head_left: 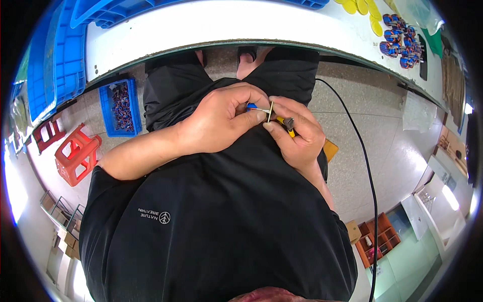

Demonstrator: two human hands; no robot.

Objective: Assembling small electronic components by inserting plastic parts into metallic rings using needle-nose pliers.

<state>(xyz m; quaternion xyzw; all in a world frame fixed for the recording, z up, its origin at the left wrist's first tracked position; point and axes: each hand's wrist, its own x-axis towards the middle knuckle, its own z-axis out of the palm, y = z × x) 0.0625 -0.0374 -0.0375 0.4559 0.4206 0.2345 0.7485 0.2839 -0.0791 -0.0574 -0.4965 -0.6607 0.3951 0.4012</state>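
Red stool [86,143] near blue crate [124,133] | left hand [217,120]: pinching component [250,106] | right hand [303,135]: gripping plate [271,111]

— From where?
— From head height, through a wide fisheye lens.
— Facing which way?
— Steeply down over the black fabric shirt [216,246], with the bare left hand [224,118] and bare right hand [304,138] near centre and the long white flat workbench [211,27] beyond.
— How near?
— Close above the shirt, farther from the grey speckled floor [342,131].
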